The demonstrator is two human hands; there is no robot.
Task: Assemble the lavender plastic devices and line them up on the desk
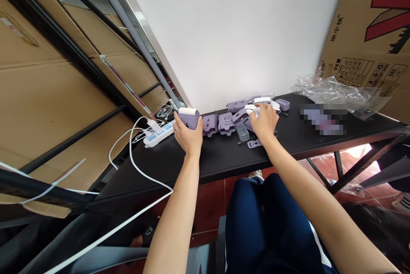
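My left hand (188, 137) is wrapped round a purple plastic case (188, 121) with a white top, held over the left part of the black table. My right hand (265, 121) closes on a white plastic piece (252, 109) at the right side of a group of parts; its far end is hidden by the fingers. Between my hands lie purple housings (226, 122), a clear small box (242, 132) and a flat purple piece (254, 143). Behind my right hand are a white toothed part (262, 100) and a purple frame (282, 104).
A white power strip (160, 134) with cables lies at the left on the black table (224, 160). Crumpled clear plastic (339, 92) and a blurred patch are at the right. Cardboard (368, 47) stands behind. A white cable hangs over the front edge.
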